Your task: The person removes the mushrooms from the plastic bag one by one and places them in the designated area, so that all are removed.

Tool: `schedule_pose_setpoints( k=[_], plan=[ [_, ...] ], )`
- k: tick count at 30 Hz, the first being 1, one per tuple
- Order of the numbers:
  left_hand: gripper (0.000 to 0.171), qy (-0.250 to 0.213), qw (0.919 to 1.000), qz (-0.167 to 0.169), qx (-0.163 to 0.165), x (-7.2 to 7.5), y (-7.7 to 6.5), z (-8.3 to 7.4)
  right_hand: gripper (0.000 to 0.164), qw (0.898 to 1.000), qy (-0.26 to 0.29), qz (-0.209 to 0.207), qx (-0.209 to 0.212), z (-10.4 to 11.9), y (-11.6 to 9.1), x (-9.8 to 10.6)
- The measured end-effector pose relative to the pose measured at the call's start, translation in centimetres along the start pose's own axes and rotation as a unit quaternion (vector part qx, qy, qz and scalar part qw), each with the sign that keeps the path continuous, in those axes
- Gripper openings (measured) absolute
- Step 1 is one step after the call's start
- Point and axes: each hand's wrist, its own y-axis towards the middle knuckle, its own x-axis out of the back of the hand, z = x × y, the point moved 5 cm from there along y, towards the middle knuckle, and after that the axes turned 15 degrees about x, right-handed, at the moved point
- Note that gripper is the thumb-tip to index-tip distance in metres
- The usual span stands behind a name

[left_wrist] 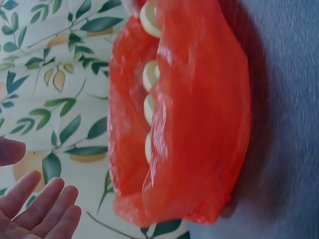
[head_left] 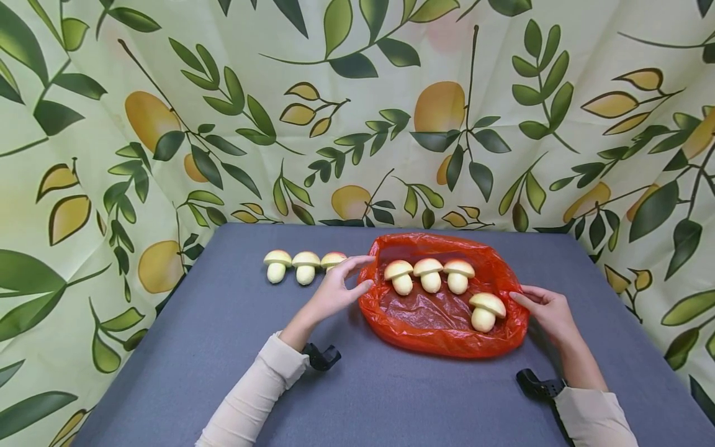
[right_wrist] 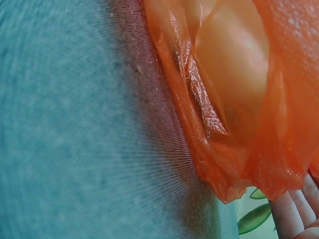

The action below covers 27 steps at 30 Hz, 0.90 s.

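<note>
On the desk [head_left: 391, 400] in the head view, the red bag [head_left: 430, 347] sits near the far edge, four mushrooms [head_left: 429, 279] inside, free room in front. The right hand [head_left: 550, 310] pinches its right rim; the left hand [head_left: 332, 295] is spread beside the left rim. The left wrist view shows a gap there; the right wrist view, the right hand against the bag's edge.

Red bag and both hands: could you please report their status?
Left hand open beside bag; right hand pinching its right rim. Bag open, four mushrooms inside. Three more to its left; no obstruction visible.
</note>
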Motion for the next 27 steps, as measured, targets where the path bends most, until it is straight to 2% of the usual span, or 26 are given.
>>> schedule_pose_setpoints(
  k=[7, 18, 23, 27],
  plan=[
    [0.042, 0.026, 0.9995, 0.018, -0.002, -2.0, 0.2, -0.6, 0.031, 1.000, -0.001, -0.001, 0.004, 0.2, 0.0, 0.0],
    [0.042, 0.027, 0.9978, 0.057, -0.017, -5.3, 0.7, -1.7, 0.029, 1.000, 0.001, -0.002, 0.001, 0.4, 0.0, 0.0],
    [0.042, 0.038, 0.9965, 0.075, -0.004, -7.0, 0.8, -1.9, 0.029, 1.000, 0.003, -0.003, -0.001, 0.3, 0.0, 0.0],
    [0.042, 0.044, 0.9946, 0.094, -0.009, -8.5, 1.0, -2.3, 0.027, 1.000, -0.002, -0.003, 0.000, 0.3, 0.0, 0.0]
  ],
)
